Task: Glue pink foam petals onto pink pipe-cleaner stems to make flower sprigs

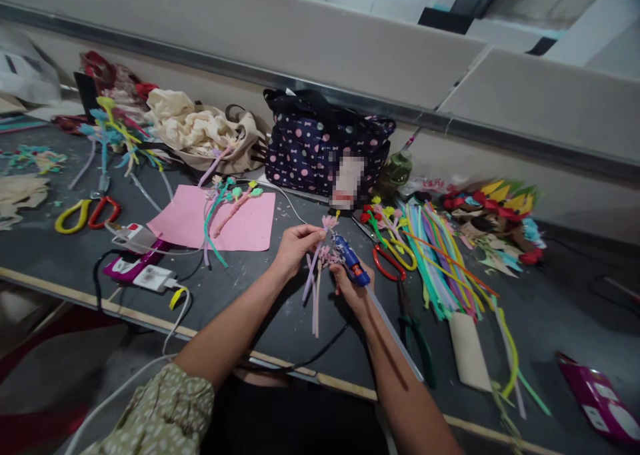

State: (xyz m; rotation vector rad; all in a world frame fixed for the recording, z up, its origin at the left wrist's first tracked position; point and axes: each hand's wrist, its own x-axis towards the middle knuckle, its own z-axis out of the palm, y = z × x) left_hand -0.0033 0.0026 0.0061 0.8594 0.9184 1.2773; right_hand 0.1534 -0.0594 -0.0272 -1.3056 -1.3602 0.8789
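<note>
My left hand (299,247) pinches a lilac pipe-cleaner stem (311,275) with a small pink tuft at its top. My right hand (356,293) is wrapped round a blue glue gun (349,253), its nozzle pointing up and left close to the stem. A long clear glue stick (393,335) sticks out of the gun's back, along my right forearm. Between the hands, pink pipe-cleaner pieces (328,256) lie on the table, with pale pink stems (316,305) hanging below them. Whether nozzle and stem touch, I cannot tell.
Pink paper (245,225) with finished stems lies left. Red-and-yellow-handled scissors (390,261), green-handled pliers (417,348) and a pipe-cleaner bundle (435,255) lie right. A dotted bag (305,148) stands behind. A purple power strip (131,263) with cables sits left, near the table edge.
</note>
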